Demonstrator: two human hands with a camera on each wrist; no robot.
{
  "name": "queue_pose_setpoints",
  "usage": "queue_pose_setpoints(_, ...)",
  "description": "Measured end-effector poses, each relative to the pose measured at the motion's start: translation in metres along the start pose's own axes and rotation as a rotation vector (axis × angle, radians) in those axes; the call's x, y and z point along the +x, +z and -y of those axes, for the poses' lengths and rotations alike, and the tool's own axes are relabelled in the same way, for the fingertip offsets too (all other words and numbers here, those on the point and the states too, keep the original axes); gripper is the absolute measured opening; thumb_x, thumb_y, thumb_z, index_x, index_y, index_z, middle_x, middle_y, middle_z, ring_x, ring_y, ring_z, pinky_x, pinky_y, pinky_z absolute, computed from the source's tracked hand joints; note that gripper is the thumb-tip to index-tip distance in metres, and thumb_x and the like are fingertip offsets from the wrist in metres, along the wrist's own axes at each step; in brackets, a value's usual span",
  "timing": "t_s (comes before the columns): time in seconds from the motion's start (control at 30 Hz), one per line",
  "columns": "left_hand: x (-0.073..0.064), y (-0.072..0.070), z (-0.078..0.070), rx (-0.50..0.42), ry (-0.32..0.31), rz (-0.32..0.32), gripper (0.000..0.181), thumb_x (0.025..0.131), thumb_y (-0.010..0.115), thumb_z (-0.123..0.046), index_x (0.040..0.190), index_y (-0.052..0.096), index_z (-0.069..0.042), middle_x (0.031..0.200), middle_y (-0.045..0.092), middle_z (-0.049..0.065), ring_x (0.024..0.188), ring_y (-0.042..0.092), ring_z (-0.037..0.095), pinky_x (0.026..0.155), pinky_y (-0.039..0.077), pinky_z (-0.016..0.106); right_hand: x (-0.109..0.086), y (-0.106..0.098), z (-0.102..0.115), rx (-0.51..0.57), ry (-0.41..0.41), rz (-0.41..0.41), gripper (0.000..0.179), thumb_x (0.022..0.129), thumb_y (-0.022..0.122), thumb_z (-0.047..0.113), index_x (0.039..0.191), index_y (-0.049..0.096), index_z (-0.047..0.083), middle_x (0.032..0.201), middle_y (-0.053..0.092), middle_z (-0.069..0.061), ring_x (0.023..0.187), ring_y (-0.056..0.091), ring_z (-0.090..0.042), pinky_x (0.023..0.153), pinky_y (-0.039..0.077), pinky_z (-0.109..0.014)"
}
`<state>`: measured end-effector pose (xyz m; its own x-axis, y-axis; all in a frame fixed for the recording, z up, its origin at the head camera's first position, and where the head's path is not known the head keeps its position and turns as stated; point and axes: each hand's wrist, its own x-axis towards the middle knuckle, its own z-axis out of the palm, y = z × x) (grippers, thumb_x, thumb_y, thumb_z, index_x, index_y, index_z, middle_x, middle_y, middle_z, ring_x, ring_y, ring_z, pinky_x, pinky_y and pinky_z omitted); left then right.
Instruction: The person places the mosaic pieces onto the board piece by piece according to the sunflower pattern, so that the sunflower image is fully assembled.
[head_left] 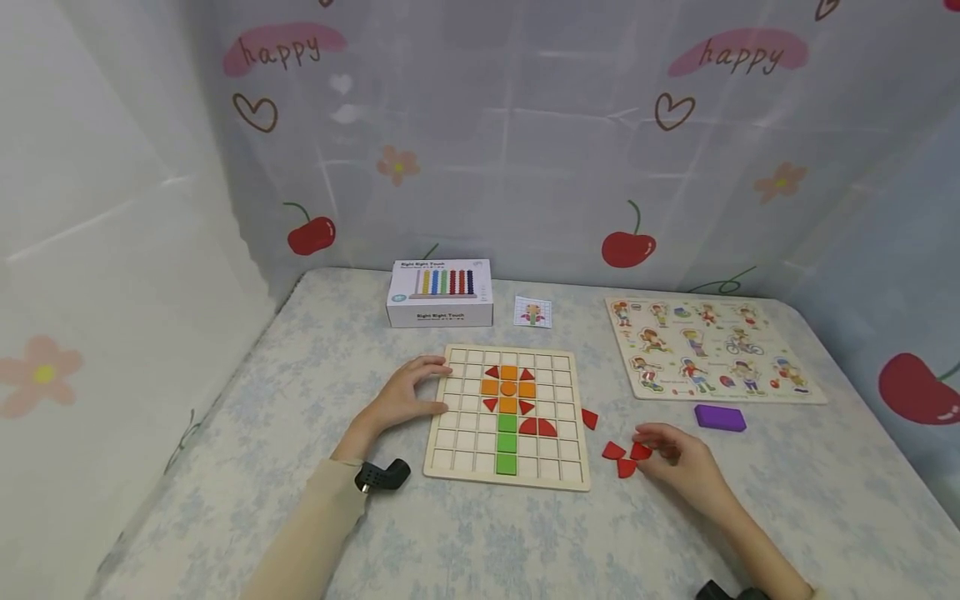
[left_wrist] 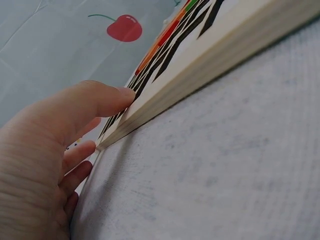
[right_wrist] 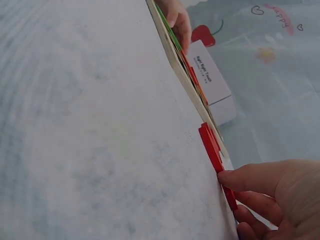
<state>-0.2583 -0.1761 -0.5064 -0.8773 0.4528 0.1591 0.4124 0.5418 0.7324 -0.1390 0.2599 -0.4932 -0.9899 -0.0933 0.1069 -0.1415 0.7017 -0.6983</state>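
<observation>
A square wooden grid board (head_left: 467, 479) lies on the table with orange, red and green tiles set in it. My left hand (head_left: 405, 396) rests at its left edge. In the left wrist view the thumb (left_wrist: 112, 100) touches the board's rim, the other fingers extended beside it. To the right of the board, my right hand (head_left: 686, 467) pinches a red quarter-circle tile (head_left: 640, 451) between thumb and fingers, low at the table. More red tiles (head_left: 613, 451) lie right beside it, and another red tile (head_left: 590, 418) is against the board's right edge.
A white toy box (head_left: 439, 315) stands behind the board, with a small pattern card (head_left: 533, 312) to its right. A wooden picture puzzle (head_left: 712, 350) lies at the back right, and a purple block (head_left: 720, 417) in front of it.
</observation>
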Motion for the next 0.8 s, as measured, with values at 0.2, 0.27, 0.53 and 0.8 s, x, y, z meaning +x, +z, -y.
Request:
queue_pose_setpoints(0.2,-0.001,-0.003,-0.001,-0.003,-0.012,-0.006,0.057,0.076,0.08,-0.027,0.128,0.06,-0.016,0.146,0.045,0.006,0.139,0.036,0.032,0.112,0.03,0.056,0.003,0.003,0.003,0.007,-0.007,0.0,0.04,0.078,0.077,0.007,0.116,0.064,0.007,0.104,0.072,-0.006,0.089,0.058,0.005,0.074,0.049,-0.018)
queue_pose_setpoints(0.27,-0.001,-0.004,-0.001,-0.002,-0.011,-0.004,0.057,0.076,0.08,-0.027,0.128,0.06,-0.016,0.146,0.045,0.006,0.139,0.036,0.032,0.112,0.029,0.056,0.004,0.003,0.006,0.01,-0.022,-0.01,0.039,0.078,0.077,0.009,0.115,0.064,0.007,0.103,0.072,-0.006,0.089,0.057,0.004,0.074,0.049,-0.018)
queue_pose_setpoints(0.53,-0.002,-0.006,0.0,0.011,-0.019,-0.015,0.058,0.075,0.08,-0.026,0.128,0.06,-0.016,0.145,0.045,0.005,0.139,0.035,0.031,0.113,0.028,0.056,0.02,0.025,0.043,0.138,-0.203,0.092,0.034,0.079,0.075,0.008,0.111,0.066,0.004,0.103,0.07,-0.009,0.086,0.059,-0.005,0.073,0.051,-0.022)
queue_pose_setpoints(0.8,-0.001,-0.001,-0.001,-0.003,-0.017,-0.001,0.058,0.075,0.08,-0.028,0.128,0.06,-0.017,0.146,0.045,0.005,0.139,0.036,0.032,0.113,0.028,0.056,0.035,0.069,0.076,0.23,-0.285,0.316,0.031,0.082,0.073,0.008,0.113,0.067,0.013,0.108,0.069,-0.001,0.099,0.061,-0.011,0.086,0.051,-0.021)
